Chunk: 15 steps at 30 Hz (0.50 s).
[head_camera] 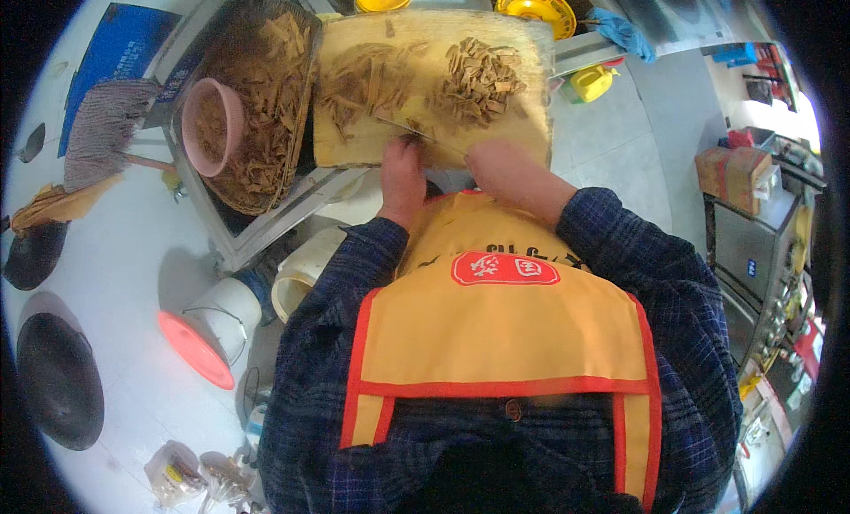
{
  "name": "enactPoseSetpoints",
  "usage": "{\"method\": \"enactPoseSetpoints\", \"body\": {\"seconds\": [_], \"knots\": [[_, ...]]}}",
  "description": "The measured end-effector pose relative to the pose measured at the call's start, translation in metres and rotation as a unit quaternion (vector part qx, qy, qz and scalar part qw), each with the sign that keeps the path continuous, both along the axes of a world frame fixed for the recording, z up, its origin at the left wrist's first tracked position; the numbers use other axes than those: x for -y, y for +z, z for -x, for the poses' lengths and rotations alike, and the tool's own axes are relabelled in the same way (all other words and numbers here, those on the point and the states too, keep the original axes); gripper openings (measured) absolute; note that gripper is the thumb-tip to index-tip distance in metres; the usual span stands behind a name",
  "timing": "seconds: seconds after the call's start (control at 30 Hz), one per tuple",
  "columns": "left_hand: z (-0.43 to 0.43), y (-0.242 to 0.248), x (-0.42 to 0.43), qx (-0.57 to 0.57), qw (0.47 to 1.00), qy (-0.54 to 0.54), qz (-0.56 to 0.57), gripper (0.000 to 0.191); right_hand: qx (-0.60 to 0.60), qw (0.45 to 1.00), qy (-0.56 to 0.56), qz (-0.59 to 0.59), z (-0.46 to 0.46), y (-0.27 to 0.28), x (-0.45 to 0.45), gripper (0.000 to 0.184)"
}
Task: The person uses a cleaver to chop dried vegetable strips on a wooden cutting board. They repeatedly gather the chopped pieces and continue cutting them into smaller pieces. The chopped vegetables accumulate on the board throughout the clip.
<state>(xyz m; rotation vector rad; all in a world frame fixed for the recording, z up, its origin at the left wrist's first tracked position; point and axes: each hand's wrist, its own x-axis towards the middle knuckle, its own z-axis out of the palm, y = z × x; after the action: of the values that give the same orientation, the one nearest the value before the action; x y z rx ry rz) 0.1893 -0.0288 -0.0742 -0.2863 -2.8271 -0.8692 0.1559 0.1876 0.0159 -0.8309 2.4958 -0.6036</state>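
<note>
A thick wooden cutting board [431, 32] lies before me. My right hand [508, 175] grips a knife [425, 134] at the board's near edge; its thin blade slants up to the left. Close to the blade, my left hand [402, 172] rests at the same edge with its fingers curled down. Something small and dark shows at its fingertips, too blurred to name. A heap of short brown cut pieces [483, 79] sits on the board's right part. Longer brown strips [372, 82] are spread over its left part.
Left of the board, a large basket [292, 162] holds more brown strips and a pink bowl [236, 125]. Yellow bowls [536, 9] stand behind the board. A blue cloth [621, 32] hangs at the right. A mop [106, 125] and a white bucket [229, 308] are on the left.
</note>
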Motion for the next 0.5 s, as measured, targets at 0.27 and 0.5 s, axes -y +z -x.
{"method": "enactPoseSetpoints", "body": {"seconds": [0.27, 0.5], "knots": [[-0.009, 0.002, -0.008, -0.017, 0.999, -0.035, -0.006, 0.027, 0.067, 0.995, -0.058, -0.038, 0.001, -0.03, 0.013, 0.025], [0.014, 0.001, -0.023, -0.031, 0.998, 0.035, -0.042, 0.024, 0.045, 0.973, -0.225, 0.024, -0.004, 0.009, -0.054, 0.03]]}}
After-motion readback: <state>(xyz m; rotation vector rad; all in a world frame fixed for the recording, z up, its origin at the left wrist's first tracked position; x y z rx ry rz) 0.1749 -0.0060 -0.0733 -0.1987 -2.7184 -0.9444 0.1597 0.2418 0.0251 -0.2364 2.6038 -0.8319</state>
